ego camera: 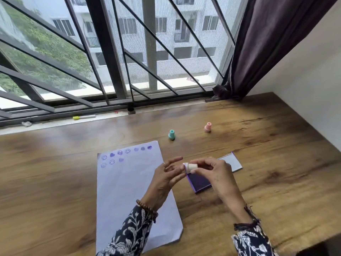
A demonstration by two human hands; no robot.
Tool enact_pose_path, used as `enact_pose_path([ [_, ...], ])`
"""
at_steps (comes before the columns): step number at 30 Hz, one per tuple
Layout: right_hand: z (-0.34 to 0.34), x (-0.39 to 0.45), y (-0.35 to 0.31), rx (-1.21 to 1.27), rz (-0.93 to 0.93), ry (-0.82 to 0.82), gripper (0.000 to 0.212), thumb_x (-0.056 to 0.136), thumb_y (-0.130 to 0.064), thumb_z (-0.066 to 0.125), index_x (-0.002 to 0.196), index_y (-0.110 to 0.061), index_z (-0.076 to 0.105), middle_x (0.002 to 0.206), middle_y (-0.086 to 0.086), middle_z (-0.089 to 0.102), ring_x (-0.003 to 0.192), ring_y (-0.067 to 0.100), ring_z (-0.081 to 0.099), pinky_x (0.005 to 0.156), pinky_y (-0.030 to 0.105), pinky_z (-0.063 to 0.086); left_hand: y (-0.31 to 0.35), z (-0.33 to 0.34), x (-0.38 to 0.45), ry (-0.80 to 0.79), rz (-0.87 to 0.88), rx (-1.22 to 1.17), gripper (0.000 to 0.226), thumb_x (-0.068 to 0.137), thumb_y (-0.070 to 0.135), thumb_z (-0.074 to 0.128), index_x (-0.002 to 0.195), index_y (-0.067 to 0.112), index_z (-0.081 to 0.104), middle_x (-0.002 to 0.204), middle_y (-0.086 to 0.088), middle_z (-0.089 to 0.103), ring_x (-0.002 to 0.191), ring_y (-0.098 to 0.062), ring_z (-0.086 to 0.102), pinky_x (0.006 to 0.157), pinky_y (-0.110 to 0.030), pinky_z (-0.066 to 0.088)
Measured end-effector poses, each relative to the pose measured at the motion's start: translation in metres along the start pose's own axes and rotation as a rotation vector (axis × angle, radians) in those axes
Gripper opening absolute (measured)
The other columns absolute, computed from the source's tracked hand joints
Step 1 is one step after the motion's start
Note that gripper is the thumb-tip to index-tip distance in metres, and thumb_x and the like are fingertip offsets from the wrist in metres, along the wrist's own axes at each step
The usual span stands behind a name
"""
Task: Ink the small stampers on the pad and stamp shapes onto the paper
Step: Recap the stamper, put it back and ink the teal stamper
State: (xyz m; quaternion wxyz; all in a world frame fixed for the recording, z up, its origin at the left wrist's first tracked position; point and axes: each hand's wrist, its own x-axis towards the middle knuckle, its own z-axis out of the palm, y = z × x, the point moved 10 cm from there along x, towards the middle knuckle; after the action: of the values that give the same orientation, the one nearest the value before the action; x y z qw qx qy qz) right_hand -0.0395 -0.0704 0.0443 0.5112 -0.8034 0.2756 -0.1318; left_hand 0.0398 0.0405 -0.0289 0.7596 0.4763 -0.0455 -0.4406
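Head view: at frame centre we pinch a stamper (pixel 191 166) sideways in our right hand (pixel 212 172) above the pad (pixel 199 182), for inking; our left hand (pixel 166 180), fingers spread, empty, touches it beside the paper (pixel 129 191).

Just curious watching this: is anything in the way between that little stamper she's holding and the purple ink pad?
Nothing visible blocks it. The right hand pinches the small cream stamper just above the open purple ink pad's near-left end. The left hand, fingers open, sits beside the stamper over the paper's edge, not above the pad.
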Motion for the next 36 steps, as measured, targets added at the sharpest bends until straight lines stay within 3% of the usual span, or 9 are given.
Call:
enact_pose_path([
  [8,0.009,0.015,0.007,0.041,0.041,-0.025,0.016,0.082,-0.028,0.062,0.084,-0.016,0.072,0.062,-0.007,0.066,0.050,-0.004,0.059,0.054,0.010,0.048,-0.008,-0.001,0.011,0.003,-0.015,-0.003,0.035,0.058,0.017,0.077,0.093,0.016,0.070,0.085,-0.007,0.076,0.089,-0.021,0.071,0.068,-0.019,0.057],
  [12,0.010,0.029,0.025,0.223,0.115,0.008,0.035,0.074,-0.038,0.065,0.100,-0.015,0.069,0.079,-0.006,0.070,0.068,-0.002,0.066,0.057,0.012,0.052,-0.005,0.004,0.017,-0.024,0.065,0.078,0.037,0.061,0.021,0.078,0.097,0.015,0.070,0.096,-0.006,0.075,0.096,-0.021,0.069,0.074,-0.018,0.055],
  [15,0.020,0.040,0.050,0.346,0.228,-0.065,0.036,0.072,-0.015,0.074,0.107,-0.016,0.065,0.084,-0.004,0.071,0.080,0.010,0.069,0.071,0.024,0.056,0.001,-0.003,0.030,0.032,0.110,0.193,0.030,0.067,0.016,0.076,0.096,0.016,0.069,0.100,-0.010,0.073,0.096,-0.020,0.068,0.075,-0.017,0.054],
  [18,0.022,0.056,0.055,0.295,0.193,-0.109,0.042,0.068,0.009,0.070,0.093,-0.024,0.067,0.082,-0.006,0.072,0.082,0.008,0.068,0.072,0.015,0.054,0.006,-0.006,0.052,0.070,0.140,0.334,0.032,0.075,0.009,0.072,0.105,0.012,0.063,0.109,-0.015,0.068,0.097,-0.018,0.067,0.077,-0.018,0.054],
  [20,0.014,0.074,0.056,0.170,0.152,-0.029,0.045,0.066,0.010,0.070,0.085,-0.031,0.065,0.081,-0.010,0.072,0.080,0.003,0.067,0.070,0.010,0.051,0.014,0.001,0.071,0.071,0.185,0.470,0.027,0.077,0.012,0.072,0.103,0.011,0.062,0.105,-0.012,0.069,0.094,-0.016,0.068,0.080,-0.022,0.053],
  [24,0.003,0.116,0.058,0.014,0.092,0.111,0.028,0.070,-0.007,0.073,0.094,-0.021,0.067,0.089,0.006,0.074,0.085,0.016,0.068,0.078,0.030,0.052,0.039,0.023,0.115,0.120,0.380,0.925,0.012,0.081,0.025,0.067,0.091,0.019,0.062,0.092,-0.001,0.071,0.087,-0.012,0.066,0.080,-0.029,0.052],
  [29,-0.007,0.157,0.056,-0.198,-0.051,0.224,0.020,0.077,-0.009,0.068,0.096,-0.016,0.067,0.092,0.009,0.073,0.083,0.019,0.066,0.076,0.026,0.048,0.047,0.051,0.156,0.154,0.511,1.319,0.018,0.094,0.031,0.045,0.092,0.016,0.053,0.092,-0.009,0.070,0.077,-0.018,0.061,0.057,-0.018,0.033],
  [33,0.001,0.171,0.059,-0.225,-0.059,0.151,0.036,0.074,0.003,0.064,0.106,-0.012,0.064,0.103,0.011,0.070,0.094,0.024,0.065,0.088,0.035,0.051,0.049,0.051,0.156,0.161,0.483,1.275,0.014,0.095,0.025,0.043,0.097,0.014,0.051,0.094,-0.008,0.067,0.082,-0.017,0.060,0.066,-0.016,0.035],
  [36,-0.014,0.156,0.067,-0.144,0.050,0.338,0.024,0.074,-0.003,0.066,0.096,-0.013,0.064,0.098,0.012,0.070,0.089,0.029,0.065,0.080,0.036,0.051,0.049,0.036,0.122,0.236,0.516,1.165,0.010,0.089,0.024,0.053,0.100,0.024,0.052,0.084,0.012,0.058,0.066,0.002,0.049,0.061,-0.007,0.035],
])
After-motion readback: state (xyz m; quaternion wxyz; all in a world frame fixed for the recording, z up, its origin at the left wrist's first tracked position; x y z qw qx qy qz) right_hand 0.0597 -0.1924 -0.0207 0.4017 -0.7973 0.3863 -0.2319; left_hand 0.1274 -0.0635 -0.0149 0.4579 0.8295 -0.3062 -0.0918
